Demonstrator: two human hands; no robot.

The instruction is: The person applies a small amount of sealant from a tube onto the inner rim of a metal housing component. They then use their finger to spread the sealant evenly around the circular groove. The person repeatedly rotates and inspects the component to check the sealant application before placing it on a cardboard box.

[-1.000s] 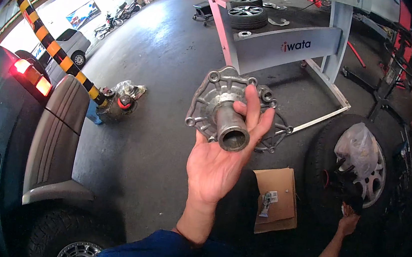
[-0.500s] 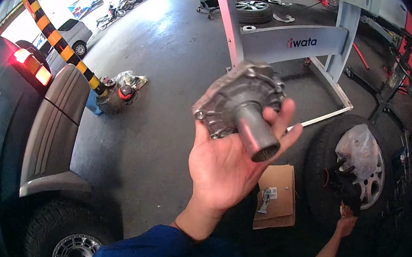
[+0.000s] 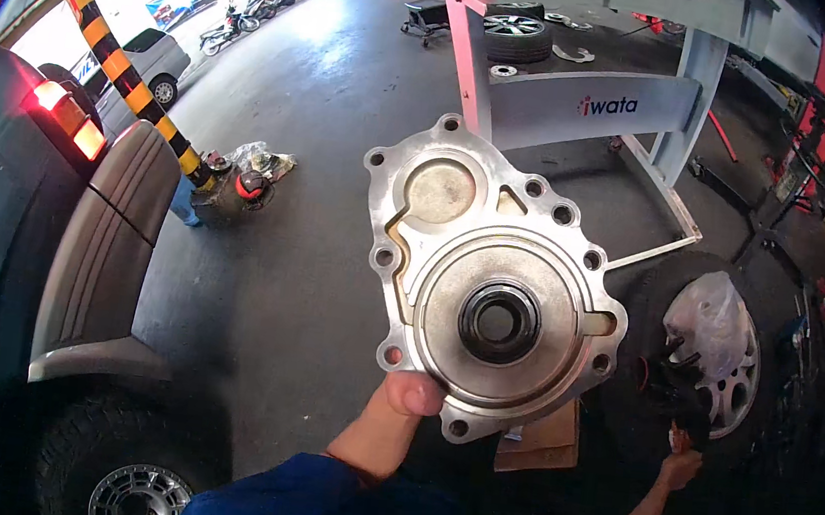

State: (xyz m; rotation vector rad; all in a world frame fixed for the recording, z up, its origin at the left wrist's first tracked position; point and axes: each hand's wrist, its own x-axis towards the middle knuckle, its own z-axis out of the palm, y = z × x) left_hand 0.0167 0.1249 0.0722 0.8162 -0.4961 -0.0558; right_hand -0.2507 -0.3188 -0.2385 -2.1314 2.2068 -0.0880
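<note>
In my left hand [image 3: 407, 408] is a silver cast-metal gearbox cover [image 3: 453, 252], held upright in front of me. Its flat machined face is turned toward me, with bolt holes around the edge and a black ring seal [image 3: 499, 323] in the round bore. My thumb presses on the lower edge; the fingers are hidden behind. Farther down on the right, my right hand [image 3: 680, 469] is closed on what looks like a black glove [image 3: 671, 380], over a tyre with a silver wheel [image 3: 738, 392]. Shadow hides detail there.
A clear plastic bag [image 3: 709, 324] lies on the wheel. Below the cover is a flattened cardboard piece [image 3: 543, 447]. A white metal stand [image 3: 599, 111] rises ahead. Left are a green vehicle [image 3: 7, 245] and a striped post [image 3: 126, 67].
My left hand has turned the gearbox cover over: its tube side faced me before, its flat inner face does now. My right hand has shifted slightly downward in the picture.
</note>
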